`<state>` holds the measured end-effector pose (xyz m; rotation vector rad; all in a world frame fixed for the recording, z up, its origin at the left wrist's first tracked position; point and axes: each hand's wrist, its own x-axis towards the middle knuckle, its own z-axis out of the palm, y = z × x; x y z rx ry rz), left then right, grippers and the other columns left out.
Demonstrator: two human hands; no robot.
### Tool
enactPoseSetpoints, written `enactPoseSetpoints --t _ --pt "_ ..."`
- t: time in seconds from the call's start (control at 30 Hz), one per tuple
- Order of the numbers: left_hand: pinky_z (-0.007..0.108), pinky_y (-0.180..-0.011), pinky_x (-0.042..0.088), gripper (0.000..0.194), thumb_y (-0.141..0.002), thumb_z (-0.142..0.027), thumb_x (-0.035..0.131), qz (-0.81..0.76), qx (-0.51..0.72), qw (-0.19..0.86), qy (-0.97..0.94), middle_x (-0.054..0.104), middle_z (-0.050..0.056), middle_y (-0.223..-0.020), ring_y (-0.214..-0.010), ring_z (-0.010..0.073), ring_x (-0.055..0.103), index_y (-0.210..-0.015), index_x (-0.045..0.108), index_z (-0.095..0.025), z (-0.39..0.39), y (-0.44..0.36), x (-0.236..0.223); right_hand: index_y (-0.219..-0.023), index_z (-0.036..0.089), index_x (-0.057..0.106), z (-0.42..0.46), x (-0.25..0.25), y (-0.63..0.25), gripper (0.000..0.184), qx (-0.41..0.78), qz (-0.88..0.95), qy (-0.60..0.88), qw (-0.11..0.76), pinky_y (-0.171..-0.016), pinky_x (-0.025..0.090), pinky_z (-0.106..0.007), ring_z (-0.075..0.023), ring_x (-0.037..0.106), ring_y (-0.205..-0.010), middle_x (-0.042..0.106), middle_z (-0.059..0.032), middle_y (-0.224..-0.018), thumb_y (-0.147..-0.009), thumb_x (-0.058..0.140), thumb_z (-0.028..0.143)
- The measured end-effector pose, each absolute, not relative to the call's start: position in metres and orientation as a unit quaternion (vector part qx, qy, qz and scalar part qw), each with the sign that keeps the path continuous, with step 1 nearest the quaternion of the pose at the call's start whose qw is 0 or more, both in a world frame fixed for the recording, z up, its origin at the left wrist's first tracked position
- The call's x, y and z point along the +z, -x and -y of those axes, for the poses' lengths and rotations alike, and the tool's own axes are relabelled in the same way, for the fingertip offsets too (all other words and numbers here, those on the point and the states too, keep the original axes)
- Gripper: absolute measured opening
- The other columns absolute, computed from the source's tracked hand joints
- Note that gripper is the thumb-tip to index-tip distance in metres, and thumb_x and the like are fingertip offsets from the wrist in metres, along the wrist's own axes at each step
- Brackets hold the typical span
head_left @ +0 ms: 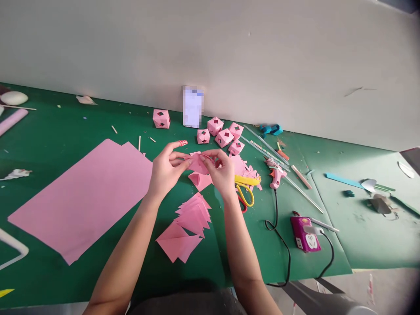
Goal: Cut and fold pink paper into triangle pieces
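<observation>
Between my two hands is a small folded piece of pink paper, held up over the table. My left hand pinches its left side between thumb and fingers, with the index finger raised and a red-and-white wrap on its tip. My right hand is closed on the right side and hides part of the paper. Just below lies another folded pink piece. Nearer me is a fanned row of folded pink paper squares. Several finished-looking pink paper cubes with diamond holes stand beyond my hands.
Large pink sheets lie at left. A phone leans on the wall. Right of my hands are yellow-handled scissors, pink scraps, a pink glue gun with its cord, clear glue sticks and a purple power socket.
</observation>
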<state>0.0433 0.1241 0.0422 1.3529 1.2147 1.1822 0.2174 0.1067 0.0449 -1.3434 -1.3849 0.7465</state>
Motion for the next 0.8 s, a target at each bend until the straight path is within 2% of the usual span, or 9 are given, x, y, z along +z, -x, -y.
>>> enactPoseSetpoints --t 0.1,0.23,0.33,0.4,0.5,0.6,0.7,0.8 --pt "0.033 -0.076 0.067 0.052 -0.077 -0.032 0.089 -0.498 0.490 0.511 -0.501 0.081 0.005 -0.096 -0.077 0.0222 0.081 -0.124 0.067 -0.022 -0.126 -0.039 0.054 -0.095 0.027 0.075 -0.102 0.048 -0.216 0.008 0.274 0.622 0.529 0.507 -0.082 0.053 -0.035 -0.0227 0.065 -0.098 0.079 -0.0035 -0.099 -0.093 0.068 0.025" --pt "0.032 -0.079 0.068 0.044 -0.077 -0.024 0.086 -0.492 0.500 0.552 -0.451 0.081 0.004 -0.097 -0.081 0.0197 0.080 -0.117 0.068 -0.019 -0.126 -0.038 0.067 -0.095 0.027 0.072 -0.097 0.049 -0.211 0.025 0.236 0.682 0.480 0.499 -0.100 0.053 -0.042 -0.0243 0.066 -0.113 0.080 -0.0030 -0.110 -0.087 0.059 0.006" --pt "0.031 -0.078 0.067 0.043 -0.077 -0.022 0.085 -0.483 0.503 0.567 -0.438 0.082 0.005 -0.097 -0.083 0.0196 0.080 -0.117 0.068 -0.019 -0.127 -0.037 0.068 -0.097 0.027 0.068 -0.097 0.047 -0.209 0.029 0.238 0.686 0.480 0.491 -0.101 0.055 -0.043 -0.0240 0.068 -0.115 0.079 -0.0039 -0.115 -0.087 0.055 0.002" --pt "0.032 -0.078 0.068 0.044 -0.078 -0.024 0.085 -0.487 0.502 0.569 -0.432 0.082 0.006 -0.097 -0.086 0.0215 0.080 -0.117 0.068 -0.019 -0.127 -0.036 0.067 -0.099 0.027 0.067 -0.097 0.047 -0.209 0.024 0.249 0.689 0.478 0.485 -0.100 0.056 -0.043 -0.0237 0.069 -0.116 0.078 -0.0048 -0.116 -0.090 0.058 0.007" --pt "0.036 -0.080 0.068 0.044 -0.080 -0.030 0.084 -0.499 0.500 0.564 -0.428 0.083 0.008 -0.099 -0.093 0.0257 0.081 -0.119 0.068 -0.019 -0.126 -0.035 0.068 -0.105 0.027 0.068 -0.097 0.048 -0.210 0.013 0.266 0.703 0.469 0.464 -0.102 0.057 -0.043 -0.0248 0.068 -0.120 0.075 -0.0069 -0.123 -0.092 0.072 0.024" --pt "0.039 -0.084 0.068 0.046 -0.082 -0.035 0.084 -0.486 0.497 0.569 -0.439 0.083 0.008 -0.097 -0.096 0.0275 0.081 -0.122 0.067 -0.018 -0.125 -0.032 0.071 -0.106 0.026 0.070 -0.095 0.050 -0.208 0.021 0.290 0.695 0.454 0.477 -0.100 0.057 -0.041 -0.0246 0.068 -0.120 0.073 -0.0080 -0.124 -0.090 0.079 0.035" --pt "0.039 -0.087 0.067 0.050 -0.079 -0.035 0.087 -0.470 0.493 0.566 -0.464 0.083 0.007 -0.093 -0.093 0.0265 0.081 -0.122 0.068 -0.018 -0.124 -0.029 0.073 -0.102 0.026 0.068 -0.095 0.050 -0.203 0.016 0.330 0.633 0.464 0.524 -0.093 0.057 -0.037 -0.0209 0.071 -0.107 0.075 -0.0043 -0.109 -0.093 0.076 0.037" --pt "0.039 -0.085 0.068 0.047 -0.079 -0.037 0.087 -0.472 0.481 0.552 -0.492 0.083 0.007 -0.095 -0.093 0.0275 0.081 -0.119 0.069 -0.019 -0.123 -0.029 0.074 -0.103 0.026 0.066 -0.096 0.050 -0.203 0.030 0.423 0.548 0.477 0.542 -0.086 0.058 -0.034 -0.0191 0.071 -0.099 0.074 -0.0028 -0.107 -0.086 0.083 0.043"
